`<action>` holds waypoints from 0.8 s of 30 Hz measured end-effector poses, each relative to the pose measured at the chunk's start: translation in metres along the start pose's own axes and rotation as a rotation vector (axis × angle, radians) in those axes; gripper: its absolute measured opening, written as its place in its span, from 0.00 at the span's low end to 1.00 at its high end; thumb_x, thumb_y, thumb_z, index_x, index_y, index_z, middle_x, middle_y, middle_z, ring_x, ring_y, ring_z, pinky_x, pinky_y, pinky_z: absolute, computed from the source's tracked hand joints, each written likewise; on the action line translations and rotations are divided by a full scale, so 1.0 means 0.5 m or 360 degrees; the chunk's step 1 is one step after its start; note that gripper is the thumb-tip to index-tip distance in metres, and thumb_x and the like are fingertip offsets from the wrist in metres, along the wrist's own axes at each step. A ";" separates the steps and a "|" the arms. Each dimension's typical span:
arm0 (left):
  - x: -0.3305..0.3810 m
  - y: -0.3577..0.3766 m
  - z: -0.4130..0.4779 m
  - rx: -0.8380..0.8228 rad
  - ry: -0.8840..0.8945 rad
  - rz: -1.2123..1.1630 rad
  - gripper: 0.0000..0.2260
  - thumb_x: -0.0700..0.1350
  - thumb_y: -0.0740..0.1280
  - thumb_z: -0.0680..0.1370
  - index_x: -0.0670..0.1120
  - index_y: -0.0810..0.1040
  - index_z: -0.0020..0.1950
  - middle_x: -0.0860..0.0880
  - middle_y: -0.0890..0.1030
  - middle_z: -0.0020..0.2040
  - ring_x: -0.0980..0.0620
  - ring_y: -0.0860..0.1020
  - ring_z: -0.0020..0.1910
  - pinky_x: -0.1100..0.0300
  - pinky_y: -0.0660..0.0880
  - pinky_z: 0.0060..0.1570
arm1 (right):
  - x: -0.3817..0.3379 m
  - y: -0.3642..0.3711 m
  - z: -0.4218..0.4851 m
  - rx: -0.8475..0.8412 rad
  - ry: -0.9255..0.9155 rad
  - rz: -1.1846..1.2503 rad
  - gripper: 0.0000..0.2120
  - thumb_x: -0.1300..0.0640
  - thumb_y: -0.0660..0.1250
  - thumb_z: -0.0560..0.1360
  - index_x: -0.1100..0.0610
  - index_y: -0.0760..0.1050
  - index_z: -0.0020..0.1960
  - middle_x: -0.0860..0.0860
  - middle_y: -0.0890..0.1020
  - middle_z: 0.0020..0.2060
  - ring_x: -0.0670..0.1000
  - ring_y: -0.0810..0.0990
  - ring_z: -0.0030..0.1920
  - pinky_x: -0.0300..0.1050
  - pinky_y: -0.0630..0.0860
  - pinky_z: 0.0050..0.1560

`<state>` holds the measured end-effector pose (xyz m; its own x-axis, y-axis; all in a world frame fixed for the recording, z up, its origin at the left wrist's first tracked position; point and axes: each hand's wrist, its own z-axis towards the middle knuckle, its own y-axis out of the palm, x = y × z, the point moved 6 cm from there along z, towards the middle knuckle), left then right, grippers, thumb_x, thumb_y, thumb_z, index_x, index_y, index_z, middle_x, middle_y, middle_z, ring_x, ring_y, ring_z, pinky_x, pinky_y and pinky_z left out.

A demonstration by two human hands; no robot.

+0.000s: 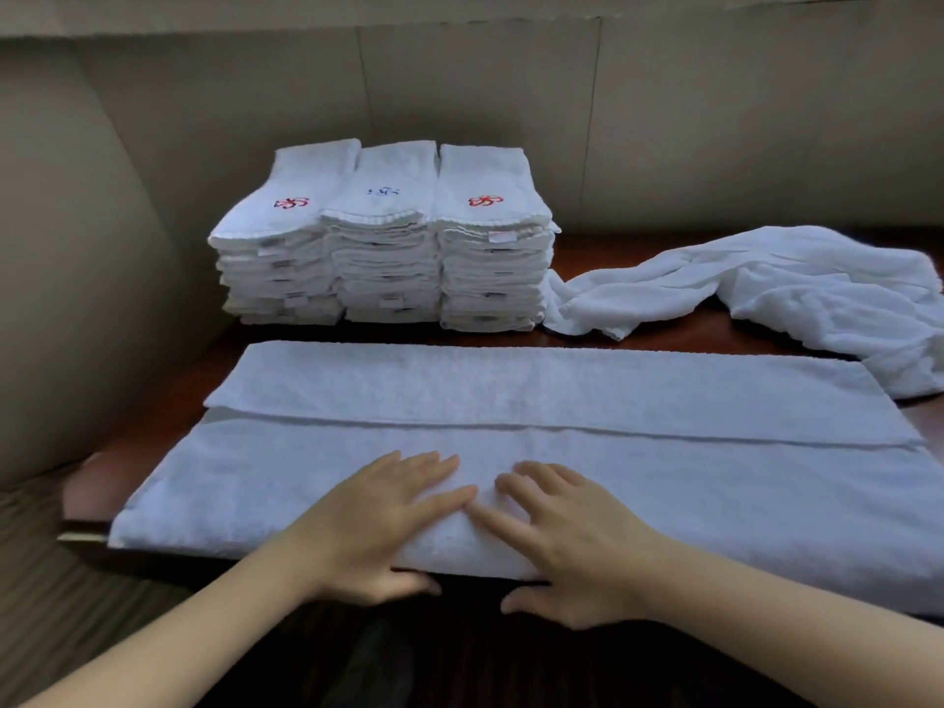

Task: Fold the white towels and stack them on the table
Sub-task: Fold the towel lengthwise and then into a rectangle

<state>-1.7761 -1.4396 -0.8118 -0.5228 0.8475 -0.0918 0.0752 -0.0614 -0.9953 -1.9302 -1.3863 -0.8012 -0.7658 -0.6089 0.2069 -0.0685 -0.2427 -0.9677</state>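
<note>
Towel (pixel 664 482) lies flat along near edge of table (pixel 117 467), folded lengthwise, one long hem running across its middle. Left hand (pixel 378 523) and right hand (pixel 572 539) rest palm-down on towel, side by side, fingers straight and slightly spread, thumbs below its near edge. Behind towel: three stacks (pixel 383 237) of folded towels, touching each other. Behind towel, right of the stacks: loose towel (pixel 766 288), crumpled.
</note>
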 end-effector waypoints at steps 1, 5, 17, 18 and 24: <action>0.005 -0.007 -0.008 0.0111 0.0058 0.0080 0.35 0.65 0.68 0.69 0.50 0.70 0.72 0.45 0.70 0.71 0.48 0.71 0.68 0.51 0.70 0.65 | -0.007 -0.001 -0.003 0.0029 -0.0028 -0.0097 0.33 0.34 0.65 0.67 0.53 0.73 0.65 0.53 0.79 0.50 0.55 0.80 0.49 0.46 0.80 0.46; -0.003 -0.050 -0.046 0.0824 0.0228 0.0112 0.14 0.46 0.62 0.74 0.43 0.84 0.51 0.45 0.85 0.46 0.48 0.84 0.42 0.61 0.80 0.34 | 0.009 -0.025 -0.004 0.0361 0.0026 0.0001 0.21 0.55 0.78 0.62 0.58 0.80 0.54 0.51 0.81 0.36 0.52 0.81 0.32 0.41 0.75 0.25; -0.423 -0.139 -0.203 0.0294 -0.1800 -0.0472 0.08 0.42 0.67 0.68 0.56 0.79 0.34 0.50 0.81 0.35 0.48 0.78 0.38 0.60 0.71 0.36 | 0.303 -0.064 -0.016 0.0244 0.1335 -0.0110 0.07 0.68 0.56 0.71 0.57 0.65 0.45 0.52 0.73 0.37 0.60 0.78 0.39 0.45 0.59 0.30; -0.445 -0.148 -0.206 0.0497 -0.1788 -0.0599 0.08 0.42 0.68 0.68 0.54 0.80 0.32 0.50 0.81 0.34 0.47 0.77 0.38 0.60 0.70 0.35 | 0.334 -0.071 -0.011 0.0358 0.1391 -0.0056 0.07 0.69 0.56 0.71 0.57 0.64 0.42 0.51 0.71 0.33 0.61 0.76 0.36 0.44 0.58 0.30; -0.505 -0.080 -0.107 0.1073 -0.1792 -0.1253 0.11 0.46 0.66 0.74 0.41 0.73 0.35 0.44 0.74 0.34 0.47 0.71 0.39 0.57 0.64 0.35 | 0.444 0.039 0.022 0.0109 0.1668 0.0222 0.10 0.56 0.56 0.79 0.57 0.74 0.52 0.58 0.79 0.50 0.61 0.76 0.47 0.47 0.68 0.40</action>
<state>-1.6017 -1.6227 -0.7473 -0.6200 -0.0299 0.7840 -0.7462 -0.2860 -0.6011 -2.0944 -1.5345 -0.7727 -0.9353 0.3134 -0.1645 0.0735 -0.2828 -0.9564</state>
